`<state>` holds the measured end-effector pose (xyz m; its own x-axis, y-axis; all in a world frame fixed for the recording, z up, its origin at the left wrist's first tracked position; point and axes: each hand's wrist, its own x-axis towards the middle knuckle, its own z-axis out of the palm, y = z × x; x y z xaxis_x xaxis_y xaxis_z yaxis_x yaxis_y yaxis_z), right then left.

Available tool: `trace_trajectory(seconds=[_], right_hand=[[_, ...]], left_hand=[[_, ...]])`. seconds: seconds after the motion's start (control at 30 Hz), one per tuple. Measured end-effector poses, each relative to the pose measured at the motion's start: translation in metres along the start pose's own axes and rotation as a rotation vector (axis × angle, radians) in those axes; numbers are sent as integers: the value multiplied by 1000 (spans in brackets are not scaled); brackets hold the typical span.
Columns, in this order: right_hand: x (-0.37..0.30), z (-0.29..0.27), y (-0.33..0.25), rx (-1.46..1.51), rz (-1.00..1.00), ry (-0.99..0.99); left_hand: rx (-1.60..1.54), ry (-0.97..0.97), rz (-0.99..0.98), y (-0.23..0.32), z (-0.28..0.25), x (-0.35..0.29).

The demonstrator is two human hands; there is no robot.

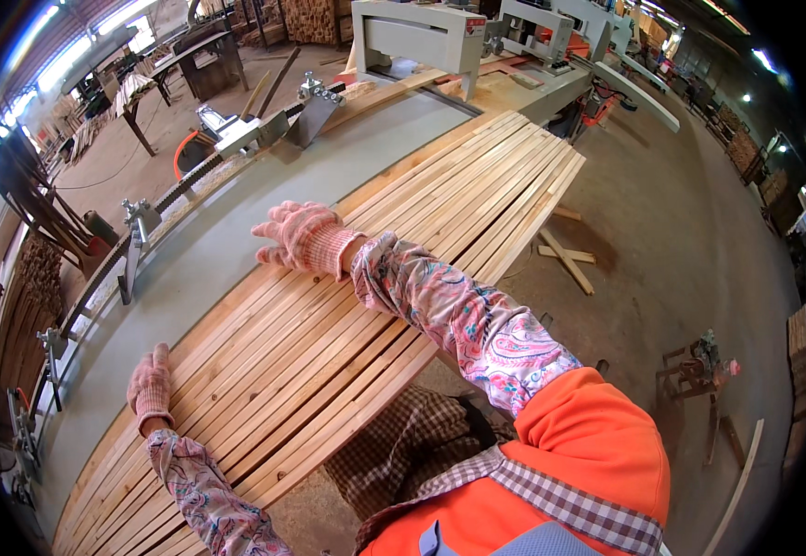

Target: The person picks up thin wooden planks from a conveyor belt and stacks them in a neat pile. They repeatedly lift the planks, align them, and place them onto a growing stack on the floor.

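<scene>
Long pale wooden strips (366, 278) lie side by side in a wide row, with dark narrow gaps between some of them. My right hand (303, 236), in a pink knitted glove, is at the far edge of the row, its fingers spread out toward the grey machine bed (245, 241). Lower down along that same edge is my left hand (151, 382), also gloved in pink, with fingers extended beside the outermost strip. Neither hand is wrapped round a strip. Whether the fingertips press on the wood cannot be made out.
A chain rail with metal clamps (139, 222) runs along the bed's far side. At the far end stands a grey machine frame (421, 42). Crossed wood pieces (568, 255) lie on the floor at right, and a small metal stand (699, 371) is farther right.
</scene>
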<state>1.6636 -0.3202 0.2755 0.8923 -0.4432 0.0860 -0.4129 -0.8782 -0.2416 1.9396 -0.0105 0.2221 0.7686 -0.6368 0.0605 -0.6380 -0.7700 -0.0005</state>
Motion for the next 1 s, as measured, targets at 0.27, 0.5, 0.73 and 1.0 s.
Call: trace_trajectory(seconds=[0.27,0.5,0.73,1.0], right_hand=[[0,4,4,33,-71,95],[2,-27,-16,14,86,-399],[0,-27,-16,-68,110,-413],[-9,-35,-22,-110,-16,-409]], left_hand=[[-194,154,-220,29,-33,-19],[-138,47,-218,26,-31,-15],[-146,51,-176,32,-33,-18],[-160,41,-220,36,-41,-24]])
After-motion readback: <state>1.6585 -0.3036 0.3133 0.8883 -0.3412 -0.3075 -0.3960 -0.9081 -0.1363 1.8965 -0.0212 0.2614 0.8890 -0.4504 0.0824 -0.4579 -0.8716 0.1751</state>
